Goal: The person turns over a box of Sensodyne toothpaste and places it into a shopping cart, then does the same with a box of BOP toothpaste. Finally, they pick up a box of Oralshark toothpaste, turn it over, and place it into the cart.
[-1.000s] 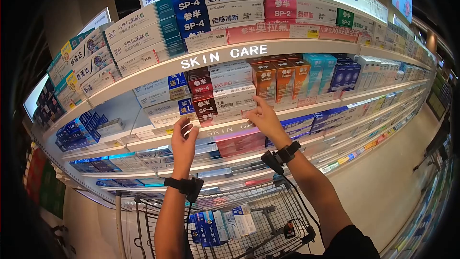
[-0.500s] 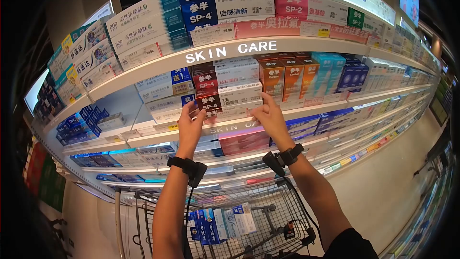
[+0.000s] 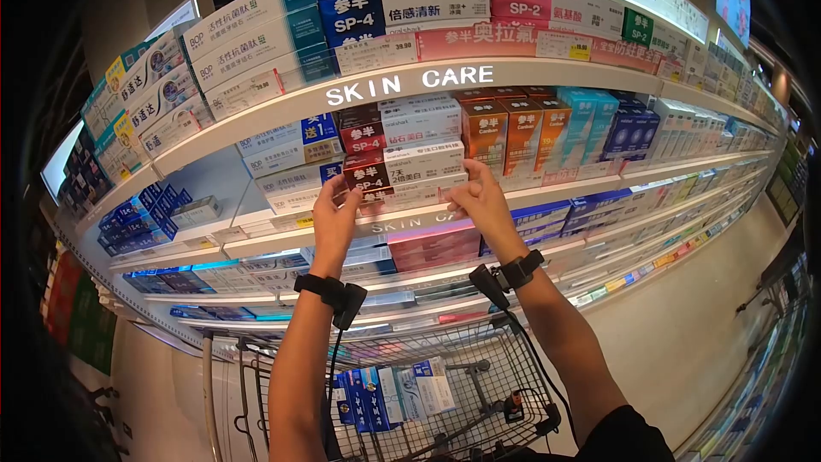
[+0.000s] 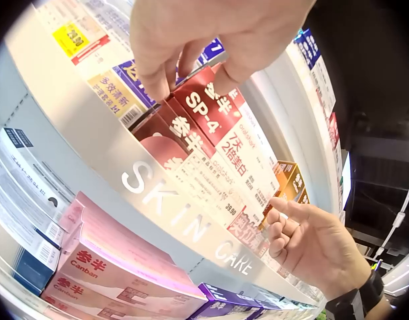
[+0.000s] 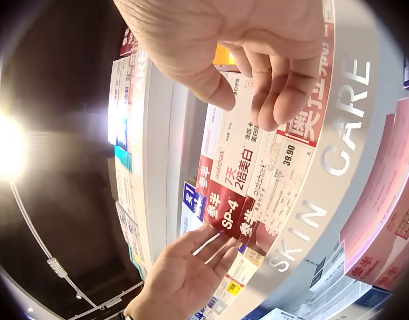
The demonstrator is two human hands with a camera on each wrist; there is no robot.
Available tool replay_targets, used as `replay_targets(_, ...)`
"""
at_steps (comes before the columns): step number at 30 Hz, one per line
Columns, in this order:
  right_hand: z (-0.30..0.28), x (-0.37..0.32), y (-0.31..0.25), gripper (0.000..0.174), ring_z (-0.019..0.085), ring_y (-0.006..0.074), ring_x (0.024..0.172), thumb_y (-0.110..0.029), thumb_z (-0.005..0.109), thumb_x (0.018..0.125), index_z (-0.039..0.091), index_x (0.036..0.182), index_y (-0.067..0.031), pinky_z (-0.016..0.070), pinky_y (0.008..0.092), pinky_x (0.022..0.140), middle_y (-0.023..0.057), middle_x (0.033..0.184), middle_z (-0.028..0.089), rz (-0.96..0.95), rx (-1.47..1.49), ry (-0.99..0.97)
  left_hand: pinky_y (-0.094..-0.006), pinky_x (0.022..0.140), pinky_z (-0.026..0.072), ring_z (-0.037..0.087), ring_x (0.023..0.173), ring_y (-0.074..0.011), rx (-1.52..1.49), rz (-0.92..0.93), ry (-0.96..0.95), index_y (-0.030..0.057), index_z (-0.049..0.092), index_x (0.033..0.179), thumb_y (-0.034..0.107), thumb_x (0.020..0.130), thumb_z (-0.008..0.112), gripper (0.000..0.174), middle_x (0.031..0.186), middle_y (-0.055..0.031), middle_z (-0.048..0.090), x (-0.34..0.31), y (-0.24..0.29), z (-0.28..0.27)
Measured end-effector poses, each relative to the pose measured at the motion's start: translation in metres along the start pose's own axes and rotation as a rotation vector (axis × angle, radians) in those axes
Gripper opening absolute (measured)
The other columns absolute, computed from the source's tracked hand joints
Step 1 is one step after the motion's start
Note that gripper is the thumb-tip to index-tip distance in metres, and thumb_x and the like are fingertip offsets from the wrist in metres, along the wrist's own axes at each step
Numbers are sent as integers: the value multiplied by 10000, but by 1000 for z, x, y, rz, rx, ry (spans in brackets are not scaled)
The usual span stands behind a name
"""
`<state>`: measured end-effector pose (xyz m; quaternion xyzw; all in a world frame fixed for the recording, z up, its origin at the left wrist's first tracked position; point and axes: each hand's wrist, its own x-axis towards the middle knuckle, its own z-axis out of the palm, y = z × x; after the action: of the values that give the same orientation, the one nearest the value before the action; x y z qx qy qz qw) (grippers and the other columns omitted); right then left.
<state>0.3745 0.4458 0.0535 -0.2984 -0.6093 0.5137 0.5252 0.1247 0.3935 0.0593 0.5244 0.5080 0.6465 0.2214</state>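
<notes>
A dark red and white SP-4 toothpaste box [image 3: 428, 164] sits on top of a stack on the middle shelf, with similar boxes [image 3: 419, 130] behind it. At its dark red left end, my left hand [image 3: 337, 218] pinches the box between thumb and fingers. My right hand [image 3: 483, 205] holds the opposite, white end, its lower fingers curled before the box front. In the left wrist view the toothpaste box [image 4: 241, 157] stands slightly tilted over the box beneath it. The right wrist view shows the left fingertips [image 5: 214, 233] right at the red end.
Orange Canban boxes [image 3: 484, 141] stand just right of the stack, and BOP boxes [image 3: 286, 191] to the left. The lit SKIN CARE shelf edge [image 3: 530, 73] overhangs from above. Below me is a wire shopping cart [image 3: 526, 359] with several blue and white boxes [image 3: 368, 398] inside.
My left hand has moved up and in to the red end of the toothpaste box. My right hand has stayed at the white end, and the box now appears slightly more tilted.
</notes>
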Motion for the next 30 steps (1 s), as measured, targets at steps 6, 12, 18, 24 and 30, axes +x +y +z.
replay_targets(6,-1,1,2,605,618,123,716,-96,603,867,292,1372,23,512,235,612,113,863,673,4,9,9,-299,850,485,614,950,-190,-41,14,51,-61,540,1193,94,872,607,363,1089,-144,633,0,3,1)
replay_targets(12,1,-1,-1,611,622,125,716,-100,605,865,295,1377,21,511,236,606,110,866,672,3,-6,13,-292,846,483,607,950,-180,-60,43,90,-62,558,1169,131,867,651,371,1066,-137,635,0,2,-1)
replay_targets(18,2,1,0,586,623,126,711,-92,614,860,318,1357,2,510,236,598,113,864,664,33,32,-31,-277,817,483,599,923,-169,-70,-15,167,-52,587,1129,233,862,691,404,1042,-125,632,-6,10,-8)
replay_targets(24,6,1,-2,590,621,127,699,-88,617,864,312,1361,0,507,239,591,116,853,663,48,45,-68,-220,667,449,526,765,-73,-109,-131,114,8,604,1015,334,900,644,348,879,-35,588,-4,14,-17)
replay_targets(30,10,0,-1,664,617,128,695,-94,617,865,257,1412,16,500,243,582,119,846,662,56,42,-51,-192,578,435,496,626,-44,-233,-259,64,42,579,914,372,899,641,336,741,17,537,1,22,-19)
